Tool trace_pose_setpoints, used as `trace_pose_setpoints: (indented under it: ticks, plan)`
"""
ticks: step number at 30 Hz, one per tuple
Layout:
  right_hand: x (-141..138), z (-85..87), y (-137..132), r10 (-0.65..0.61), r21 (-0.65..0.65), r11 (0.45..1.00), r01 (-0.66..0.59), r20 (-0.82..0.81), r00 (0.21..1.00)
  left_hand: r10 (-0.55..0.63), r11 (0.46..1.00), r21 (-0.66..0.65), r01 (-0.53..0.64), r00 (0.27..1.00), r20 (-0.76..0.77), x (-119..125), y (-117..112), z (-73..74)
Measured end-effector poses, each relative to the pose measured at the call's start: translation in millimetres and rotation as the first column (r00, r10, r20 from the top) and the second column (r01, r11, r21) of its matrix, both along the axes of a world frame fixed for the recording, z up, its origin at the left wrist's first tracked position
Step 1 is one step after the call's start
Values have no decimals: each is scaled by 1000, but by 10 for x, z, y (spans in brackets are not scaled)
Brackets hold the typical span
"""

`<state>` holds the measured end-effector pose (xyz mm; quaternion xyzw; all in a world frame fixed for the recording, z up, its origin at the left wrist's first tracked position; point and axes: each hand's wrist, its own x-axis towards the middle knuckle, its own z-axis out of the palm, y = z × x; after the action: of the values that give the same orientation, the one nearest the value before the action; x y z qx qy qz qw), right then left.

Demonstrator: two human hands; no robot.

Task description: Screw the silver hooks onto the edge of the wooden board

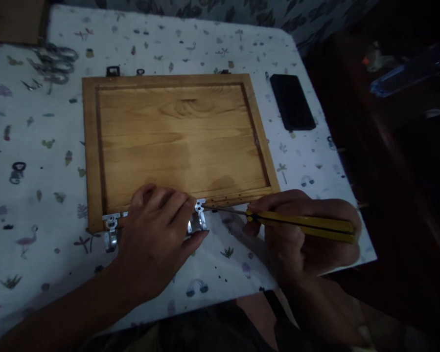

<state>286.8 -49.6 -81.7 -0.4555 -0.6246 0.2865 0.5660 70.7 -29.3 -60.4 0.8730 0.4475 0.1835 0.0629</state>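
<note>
A framed wooden panel lies on the table, its near edge towards me. Along that edge runs a shiny metal bracket, its middle covered by my left hand. The fingers lie over the bracket and the panel's edge, with the thumb below, closed around them. In my right hand is a screwdriver with a yellow handle and a dark stripe. Its thin shaft points left, and the tip is at the bracket's right end; whether it touches a screw I cannot tell. Several small holes dot the frame's edge right of the tip.
A white patterned cloth covers the table. A black phone lies right of the panel. Scissors-like metal tools rest at the back left, near a brown box-like object. A clear bottle sits in the dark area beyond the right edge.
</note>
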Motion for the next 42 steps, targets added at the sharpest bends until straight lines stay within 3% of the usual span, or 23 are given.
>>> trace_pose_setpoints:
  ticks: [7,13,20,24,28,34,42]
  plan:
    - [-48,74,42,-98,117,988,100,-20,995,1,1000,-3,-1,1000,1,0,2,0]
    - [-65,191,52,-30,56,998,28,26,999,2,1000,0,-2,1000,3,-2,-5,2]
    - [-45,236,112,47,190,979,-69,119,992,-12,1000,4,12,1000,-13,-23,-19,-20]
    - [11,250,95,111,102,988,-118,71,991,14,1000,-28,-13,999,35,-51,-34,-27]
    - [48,308,73,171,1,985,-172,93,981,33,998,-58,-28,996,79,-75,-32,32]
    - [48,312,70,169,1,986,-169,71,983,-19,997,-73,25,996,90,-119,9,152]
    - [36,186,65,156,91,983,-157,19,988,143,986,-96,-135,986,86,-305,30,269]
